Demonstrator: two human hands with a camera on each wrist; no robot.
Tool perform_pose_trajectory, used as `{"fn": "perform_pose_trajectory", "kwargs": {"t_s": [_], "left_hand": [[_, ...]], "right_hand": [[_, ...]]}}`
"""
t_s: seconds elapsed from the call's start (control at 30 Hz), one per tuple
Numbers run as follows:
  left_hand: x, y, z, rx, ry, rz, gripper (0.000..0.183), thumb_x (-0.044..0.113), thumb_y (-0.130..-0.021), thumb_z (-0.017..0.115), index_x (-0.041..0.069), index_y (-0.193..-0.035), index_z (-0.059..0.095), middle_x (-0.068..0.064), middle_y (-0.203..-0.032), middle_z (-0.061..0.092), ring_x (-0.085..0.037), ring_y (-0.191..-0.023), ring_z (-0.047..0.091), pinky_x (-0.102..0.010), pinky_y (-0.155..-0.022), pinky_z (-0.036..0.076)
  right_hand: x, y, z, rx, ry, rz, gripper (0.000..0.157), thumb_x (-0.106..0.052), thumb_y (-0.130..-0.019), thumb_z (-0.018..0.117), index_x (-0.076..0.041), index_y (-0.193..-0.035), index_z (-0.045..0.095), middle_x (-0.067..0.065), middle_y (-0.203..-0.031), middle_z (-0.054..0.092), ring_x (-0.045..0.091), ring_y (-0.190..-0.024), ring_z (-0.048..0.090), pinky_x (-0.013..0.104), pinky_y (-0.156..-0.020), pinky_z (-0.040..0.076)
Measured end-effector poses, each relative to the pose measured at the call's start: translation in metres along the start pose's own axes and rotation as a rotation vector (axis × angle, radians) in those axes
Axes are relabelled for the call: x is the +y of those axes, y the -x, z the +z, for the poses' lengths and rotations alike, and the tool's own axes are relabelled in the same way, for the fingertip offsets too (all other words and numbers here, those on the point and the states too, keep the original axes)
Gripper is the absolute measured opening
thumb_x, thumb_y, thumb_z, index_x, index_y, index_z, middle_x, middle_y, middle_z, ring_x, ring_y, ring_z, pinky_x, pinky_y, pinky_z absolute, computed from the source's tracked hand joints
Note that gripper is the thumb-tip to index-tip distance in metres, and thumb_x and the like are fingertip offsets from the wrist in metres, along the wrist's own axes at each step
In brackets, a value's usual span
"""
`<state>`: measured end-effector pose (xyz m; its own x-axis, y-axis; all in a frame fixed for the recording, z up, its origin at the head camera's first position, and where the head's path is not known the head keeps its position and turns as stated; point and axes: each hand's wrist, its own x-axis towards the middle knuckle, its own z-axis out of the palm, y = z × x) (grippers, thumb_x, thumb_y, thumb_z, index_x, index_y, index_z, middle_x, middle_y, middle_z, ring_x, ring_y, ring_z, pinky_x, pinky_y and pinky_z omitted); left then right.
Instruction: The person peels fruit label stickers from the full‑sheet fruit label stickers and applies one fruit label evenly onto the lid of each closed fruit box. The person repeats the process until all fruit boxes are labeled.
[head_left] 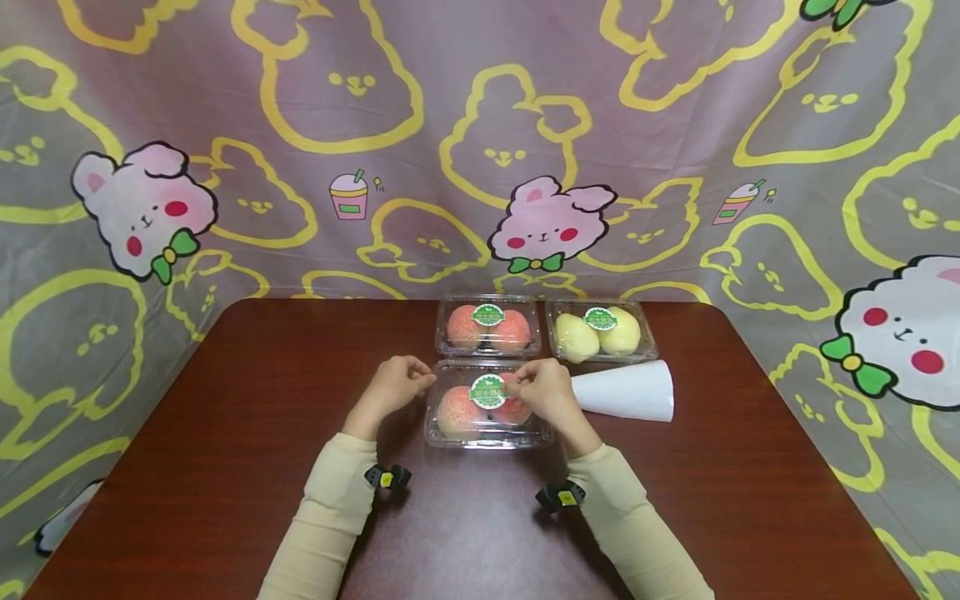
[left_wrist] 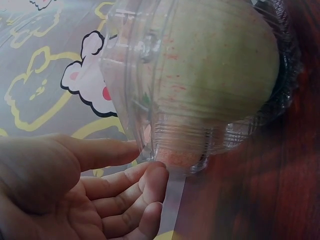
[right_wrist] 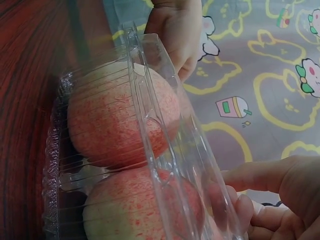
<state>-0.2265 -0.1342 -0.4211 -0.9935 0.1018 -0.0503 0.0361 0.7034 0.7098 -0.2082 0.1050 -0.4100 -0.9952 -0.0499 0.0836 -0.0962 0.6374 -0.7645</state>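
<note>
A clear plastic fruit box (head_left: 450, 440) stands in front on the table, holding two round, pink-speckled fruits (right_wrist: 125, 112). On its lid is a round green-and-white label (head_left: 489, 390). My left hand (head_left: 393, 387) is at the box's upper left side; its thumb and index fingertips are right at the rim (left_wrist: 147, 150), the other fingers loosely bent. My right hand (head_left: 546, 390) lies over the lid's right part, fingertips at the label's right edge. In the right wrist view, its thumb and fingers (right_wrist: 242, 205) meet the lid, with the inner fingertips partly hidden behind the plastic.
Behind the front box stands a second clear box (head_left: 442, 333) of pink fruits with a green label. To its right is another box (head_left: 651, 354) with two yellow fruits. A white rolled sheet (head_left: 626, 392) lies right of my right hand. A patterned curtain (head_left: 420, 183) hangs behind the table.
</note>
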Motion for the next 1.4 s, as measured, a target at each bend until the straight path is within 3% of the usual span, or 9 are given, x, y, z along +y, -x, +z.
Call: {"fn": "perform_pose_trajectory", "kwargs": {"t_s": [0.77,1.4], "left_hand": [[0.0018,-0.0005,-0.0015,-0.008,-0.006,-0.001,0.021,0.015,-0.091,0.064,-0.004,-0.101,0.066,-0.018,-0.086,0.072,-0.028,-0.076,0.068,-0.022,-0.058,0.042],[0.0004,0.0002,-0.0007,-0.010,-0.016,0.002,0.020,0.015,-0.091,0.064,-0.003,-0.100,0.066,-0.017,-0.084,0.072,-0.021,-0.071,0.066,-0.022,-0.059,0.042]], "right_hand": [[-0.0028,0.0010,0.0003,-0.012,-0.005,0.017,0.008,-0.005,-0.076,0.073,0.001,-0.071,0.071,0.013,-0.060,0.069,0.000,-0.040,0.050,0.016,-0.042,0.043],[-0.0033,0.0032,0.0032,0.061,0.077,-0.043,0.010,-0.008,-0.072,0.077,-0.002,-0.067,0.072,0.011,-0.061,0.069,0.006,-0.048,0.050,0.019,-0.050,0.040]]}}
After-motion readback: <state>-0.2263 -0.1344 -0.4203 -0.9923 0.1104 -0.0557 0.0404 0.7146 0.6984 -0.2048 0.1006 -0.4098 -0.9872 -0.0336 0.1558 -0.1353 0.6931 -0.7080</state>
